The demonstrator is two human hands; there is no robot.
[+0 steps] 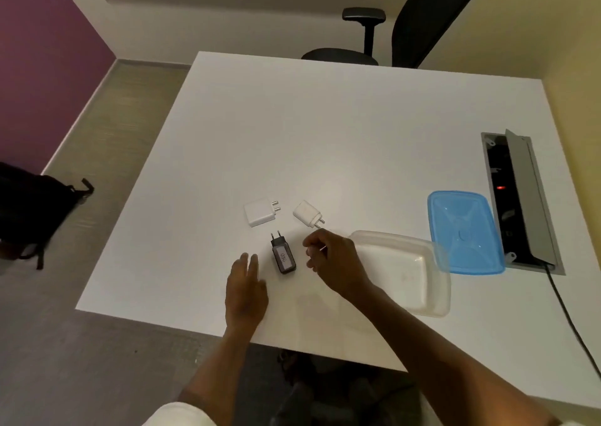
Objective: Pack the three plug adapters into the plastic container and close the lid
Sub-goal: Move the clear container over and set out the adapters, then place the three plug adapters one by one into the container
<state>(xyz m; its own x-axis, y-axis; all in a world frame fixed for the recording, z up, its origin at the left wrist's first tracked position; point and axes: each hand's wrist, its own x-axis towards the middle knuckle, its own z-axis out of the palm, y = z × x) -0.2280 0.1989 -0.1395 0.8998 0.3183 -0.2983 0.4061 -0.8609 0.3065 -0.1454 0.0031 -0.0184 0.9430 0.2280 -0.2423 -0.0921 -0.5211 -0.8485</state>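
Three plug adapters lie on the white table [325, 133]: a square white adapter [259, 212], a rounded white adapter [307, 214] to its right, and a black adapter [283, 256] with a small label nearer to me. My left hand [245, 290] rests flat on the table, just left of the black adapter, fingers apart. My right hand [331, 261] hovers just right of the black adapter and below the rounded white one, its fingers curled and holding nothing. The clear plastic container [419, 299] stands open right of my right hand. Its blue lid [461, 230] lies beyond it.
An open cable hatch [520, 198] with a raised grey flap is set into the table at the right, with a black cable [572, 325] running from it toward me. A black office chair [406, 29] stands behind the table. A black bag [29, 211] sits on the floor at the left.
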